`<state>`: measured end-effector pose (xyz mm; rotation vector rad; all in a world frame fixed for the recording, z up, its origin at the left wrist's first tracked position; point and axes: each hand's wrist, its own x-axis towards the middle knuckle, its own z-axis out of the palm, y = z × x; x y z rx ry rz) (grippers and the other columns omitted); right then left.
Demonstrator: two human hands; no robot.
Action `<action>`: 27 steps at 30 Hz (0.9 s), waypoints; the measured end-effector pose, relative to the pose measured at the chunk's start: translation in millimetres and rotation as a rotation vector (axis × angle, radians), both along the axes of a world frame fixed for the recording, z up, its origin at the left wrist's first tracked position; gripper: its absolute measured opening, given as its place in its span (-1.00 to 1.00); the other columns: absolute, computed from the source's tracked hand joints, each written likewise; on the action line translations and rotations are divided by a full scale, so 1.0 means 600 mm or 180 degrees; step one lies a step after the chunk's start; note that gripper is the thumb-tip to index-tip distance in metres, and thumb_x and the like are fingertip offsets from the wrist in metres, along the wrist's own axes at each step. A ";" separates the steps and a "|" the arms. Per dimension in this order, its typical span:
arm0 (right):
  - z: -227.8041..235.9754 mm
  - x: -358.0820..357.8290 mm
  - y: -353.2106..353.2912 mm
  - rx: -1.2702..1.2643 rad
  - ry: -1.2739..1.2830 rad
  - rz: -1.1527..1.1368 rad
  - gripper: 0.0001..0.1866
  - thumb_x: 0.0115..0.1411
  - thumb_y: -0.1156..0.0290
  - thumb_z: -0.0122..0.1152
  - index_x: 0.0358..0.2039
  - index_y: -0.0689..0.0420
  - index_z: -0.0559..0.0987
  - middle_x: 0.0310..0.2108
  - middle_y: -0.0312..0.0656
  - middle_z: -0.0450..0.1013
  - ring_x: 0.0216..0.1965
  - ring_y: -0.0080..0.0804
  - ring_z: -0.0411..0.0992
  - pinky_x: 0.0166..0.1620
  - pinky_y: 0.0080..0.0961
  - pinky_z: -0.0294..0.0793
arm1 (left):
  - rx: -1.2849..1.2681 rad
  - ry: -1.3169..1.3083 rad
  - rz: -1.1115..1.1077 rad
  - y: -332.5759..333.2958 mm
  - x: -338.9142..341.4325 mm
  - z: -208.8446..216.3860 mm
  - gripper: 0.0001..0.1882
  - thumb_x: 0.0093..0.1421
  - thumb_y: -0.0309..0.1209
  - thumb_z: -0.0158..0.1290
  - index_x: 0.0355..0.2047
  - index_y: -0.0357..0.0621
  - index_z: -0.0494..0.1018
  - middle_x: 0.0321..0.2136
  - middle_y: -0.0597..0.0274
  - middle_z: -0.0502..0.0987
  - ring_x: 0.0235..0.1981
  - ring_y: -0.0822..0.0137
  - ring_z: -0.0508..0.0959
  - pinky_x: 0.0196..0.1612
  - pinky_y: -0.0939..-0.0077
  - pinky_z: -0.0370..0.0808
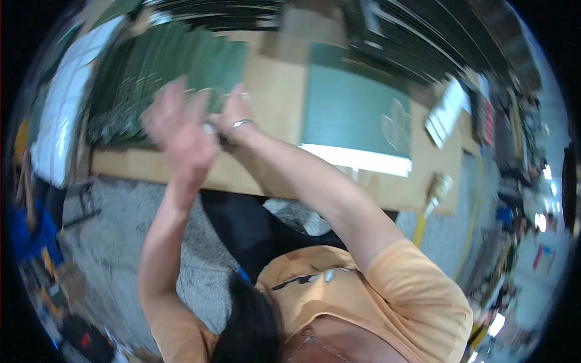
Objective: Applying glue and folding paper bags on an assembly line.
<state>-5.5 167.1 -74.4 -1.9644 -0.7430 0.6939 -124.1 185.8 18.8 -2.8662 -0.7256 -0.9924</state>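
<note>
My left hand is blurred by motion over the near part of a fanned row of green sheets. Its fingers look stretched out and apart, and I see nothing held in them. Close beside it, at the right end of the row, is my right hand, with a metal bracelet at the wrist. Its thumb side shows, but the left hand and blur hide most of its fingers. To the right, a flat green panel with a pale outline drawing lies on the table, a white strip along its near edge.
The brown tabletop runs across in front of me. A brush lies near its right front corner, and a white box-like piece sits farther right. Stacked dark green pieces line the back. A plastic-wrapped white stack stands at the left.
</note>
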 end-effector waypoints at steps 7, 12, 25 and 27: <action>0.071 0.187 -0.218 -0.0021 -0.0171 -0.0144 -0.49 0.06 0.10 0.25 -0.21 0.37 0.57 -0.30 0.17 0.52 -0.23 -0.01 0.52 -0.14 -0.33 0.50 | -0.2319 0.0536 0.1937 -0.192 -0.396 -0.269 -0.59 0.35 -0.28 -0.20 -0.06 -0.46 0.40 -0.05 -0.25 0.44 -0.02 0.00 0.45 0.08 0.21 0.33; 0.086 0.230 -0.406 -0.0123 0.0425 -0.0685 -0.59 0.22 0.20 0.16 -0.12 0.33 0.54 -0.37 -0.18 0.52 -0.51 -0.62 0.45 -0.41 -0.67 0.49 | -0.2548 0.0817 0.1730 -0.232 -0.428 -0.265 -0.62 0.31 -0.31 -0.18 -0.10 -0.44 0.41 -0.09 -0.23 0.45 -0.05 0.00 0.46 0.04 0.20 0.35; 0.091 0.237 -0.637 0.0345 0.0700 -0.1956 -0.66 0.27 0.23 0.11 -0.28 0.33 0.53 -0.41 -0.17 0.52 -0.57 -0.60 0.44 -0.50 -0.67 0.42 | -0.2779 0.1364 0.1575 -0.272 -0.479 -0.186 -0.69 0.20 -0.37 -0.13 -0.21 -0.39 0.45 -0.20 -0.18 0.49 -0.15 -0.02 0.50 -0.06 0.20 0.40; 0.088 0.232 -0.635 0.0339 0.0742 -0.1952 -0.65 0.27 0.23 0.11 -0.26 0.34 0.53 -0.39 -0.16 0.53 -0.57 -0.60 0.44 -0.49 -0.67 0.42 | -0.2834 0.1424 0.1525 -0.270 -0.477 -0.182 -0.70 0.19 -0.38 -0.12 -0.23 -0.38 0.45 -0.21 -0.17 0.50 -0.17 -0.02 0.51 -0.07 0.20 0.41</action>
